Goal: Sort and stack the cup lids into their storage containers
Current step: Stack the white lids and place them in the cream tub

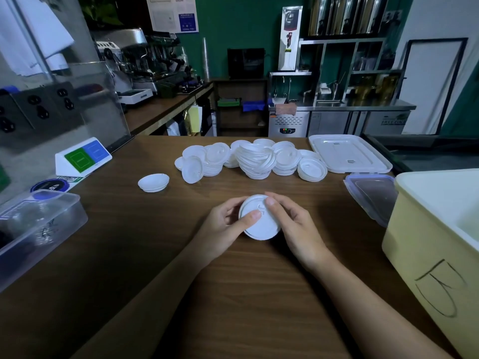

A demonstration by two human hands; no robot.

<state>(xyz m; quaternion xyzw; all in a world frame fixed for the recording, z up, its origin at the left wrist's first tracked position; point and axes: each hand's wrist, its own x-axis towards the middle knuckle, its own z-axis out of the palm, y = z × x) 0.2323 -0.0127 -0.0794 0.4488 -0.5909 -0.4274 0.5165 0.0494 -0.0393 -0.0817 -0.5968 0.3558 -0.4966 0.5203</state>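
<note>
Fingers (252, 216) of both hands curl round a white cup lid (264, 226). The left hand (223, 226) grips its left rim w/ thumb pressed on the top face. The right hand (298, 229) wraps the right rim, one fingertip on top near the far edge. Lid sits btwn the two hands, low over the brown wood tabletop (246, 307); can't tell if it touches the wood, or if it's one lid or a short stack.

Just beyond the fingers: big loose pile of white cup lids (255, 159), some nested, some tipped on edge. Beyond & left of the fingers, apart from the pile: small stack of lids (153, 182), lying upside down.

Beyond-right, touching the pile's end: flat white container cover (350, 152). Right of the fingers: clear snap-lock cover (373, 200), tilted against a pale yellow bin (435, 255) w/ a hand-drawn mark on its side. Far left: clear plastic container (39, 224) at the tabletop edge; behind it a white wedge sign (83, 156) w/ green & blue squares.
</note>
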